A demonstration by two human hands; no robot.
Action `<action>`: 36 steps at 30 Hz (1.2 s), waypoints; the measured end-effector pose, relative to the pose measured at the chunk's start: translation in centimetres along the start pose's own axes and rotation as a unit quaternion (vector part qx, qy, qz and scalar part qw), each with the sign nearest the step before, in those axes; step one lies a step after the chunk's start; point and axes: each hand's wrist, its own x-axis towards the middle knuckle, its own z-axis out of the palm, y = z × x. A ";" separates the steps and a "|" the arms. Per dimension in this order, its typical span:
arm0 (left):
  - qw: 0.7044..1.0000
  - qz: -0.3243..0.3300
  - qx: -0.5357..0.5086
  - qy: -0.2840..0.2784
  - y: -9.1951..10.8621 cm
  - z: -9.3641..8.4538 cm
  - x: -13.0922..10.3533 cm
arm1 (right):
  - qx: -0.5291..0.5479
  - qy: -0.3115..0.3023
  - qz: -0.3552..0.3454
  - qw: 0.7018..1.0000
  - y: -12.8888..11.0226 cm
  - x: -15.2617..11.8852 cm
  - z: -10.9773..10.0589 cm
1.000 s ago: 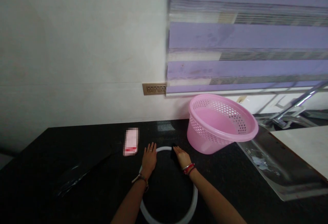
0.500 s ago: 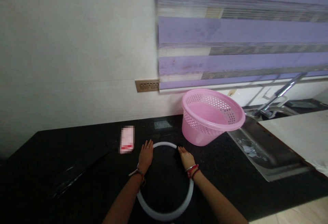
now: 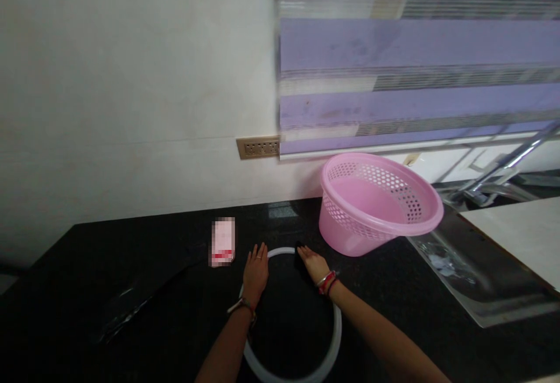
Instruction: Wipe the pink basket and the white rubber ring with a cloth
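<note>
My left hand (image 3: pixel 255 270) and my right hand (image 3: pixel 314 264) lie flat and open on the far part of the white ring (image 3: pixel 336 336), same as a moment ago. The ring lies flat on the dark surface (image 3: pixel 131 243), near its front edge. Only my view shifted a bit. The pink basket (image 3: pixel 376 205) sits toward the back edge.
</note>
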 end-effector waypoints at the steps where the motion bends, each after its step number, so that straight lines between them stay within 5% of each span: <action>1: 1.000 -0.002 0.000 0.003 0.0 0.0 -0.1 | 0.000 -0.006 0.009 1.000 0.7 -1.0 0.1; 5: 1.000 -0.008 -0.005 0.009 0.1 0.2 -0.3 | 0.038 -0.010 0.031 0.999 2.8 -4.0 0.6; 13: 0.999 -0.020 -0.026 0.000 0.3 0.0 -0.5 | 0.166 0.005 -0.036 0.985 2.9 -0.8 -0.3; 19: 1.000 -0.017 -0.022 -0.008 0.3 0.1 -0.4 | 0.223 -0.066 -0.093 0.968 6.1 -2.6 -1.5; 26: 1.000 -0.015 -0.020 -0.011 0.4 -0.4 -0.5 | 0.229 -0.046 -0.109 0.966 4.1 0.7 -0.5; 33: 0.999 -0.017 -0.027 -0.023 0.2 0.3 -0.4 | 0.194 -0.080 -0.115 0.971 6.2 -1.8 -1.6; 36: 0.999 -0.020 -0.031 -0.024 0.2 0.2 -0.4 | 0.170 -0.081 -0.126 0.974 4.7 0.1 -1.8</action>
